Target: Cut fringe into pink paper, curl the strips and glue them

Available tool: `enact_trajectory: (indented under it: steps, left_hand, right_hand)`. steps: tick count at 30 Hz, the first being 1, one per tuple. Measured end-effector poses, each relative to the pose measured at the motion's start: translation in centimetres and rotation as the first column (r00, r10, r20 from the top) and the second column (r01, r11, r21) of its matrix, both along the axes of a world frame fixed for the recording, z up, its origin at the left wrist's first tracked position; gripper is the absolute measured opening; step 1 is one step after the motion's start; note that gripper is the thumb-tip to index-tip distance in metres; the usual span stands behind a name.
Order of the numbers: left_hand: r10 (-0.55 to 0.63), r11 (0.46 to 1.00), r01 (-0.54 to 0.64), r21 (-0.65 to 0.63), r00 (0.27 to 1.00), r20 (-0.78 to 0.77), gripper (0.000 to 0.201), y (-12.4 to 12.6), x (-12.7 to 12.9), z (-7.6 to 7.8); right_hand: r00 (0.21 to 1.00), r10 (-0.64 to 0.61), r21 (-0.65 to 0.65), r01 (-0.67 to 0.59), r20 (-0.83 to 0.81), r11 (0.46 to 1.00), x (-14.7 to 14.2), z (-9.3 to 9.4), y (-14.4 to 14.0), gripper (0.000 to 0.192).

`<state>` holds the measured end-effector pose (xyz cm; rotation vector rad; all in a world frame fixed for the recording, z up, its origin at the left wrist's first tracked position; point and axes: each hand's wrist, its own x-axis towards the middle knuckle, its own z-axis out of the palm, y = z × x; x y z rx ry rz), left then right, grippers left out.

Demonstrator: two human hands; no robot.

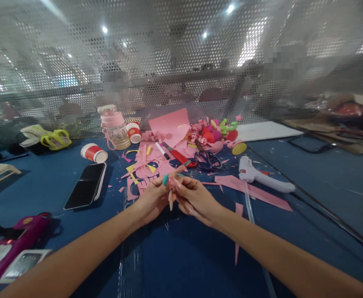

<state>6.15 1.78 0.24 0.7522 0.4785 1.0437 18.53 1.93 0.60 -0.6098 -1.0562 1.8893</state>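
Pink scraps (152,165), scissors (208,159), glue gun (263,176), phone (87,185)

Matt pink paper scraps (156,165) litter a smooth dark-blue table (175,256); far behind stands a perforated metal screen (169,62). Left lies a phone (87,185) with glossy black glass; right, a glue gun (262,176) of smooth white plastic

No legible txt, labels, nos. or signs anywhere. Red paper cups (94,152) left of the pink bottle (115,128) show only plain white bands; the pink device (6,252) below-left of it has a yellow mark, too blurred to read.
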Motion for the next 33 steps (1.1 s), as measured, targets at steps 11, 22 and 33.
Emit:
enact_trajectory:
  steps: [11,22,33]
  left_hand:
    - [0.06,0.998,-0.06,0.027,0.998,0.018,0.043,0.47,0.15,-0.56]
    - [0.086,0.993,-0.087,-0.074,0.996,-0.01,0.023,0.23,0.51,0.01]
    - [0.038,0.998,-0.037,0.049,0.999,-0.025,0.013,0.29,0.24,-0.5]
  right_hand:
    - [0.962,-0.197,0.106,0.18,0.187,0.978,0.1,-0.03,0.03,0.028]
    - [0.938,-0.264,0.191,0.224,0.225,0.956,0.25,-0.45,-0.05,0.024]
    - [0.949,-0.246,0.289,0.183,0.199,0.94,0.65,-0.81,0.13,0.023]
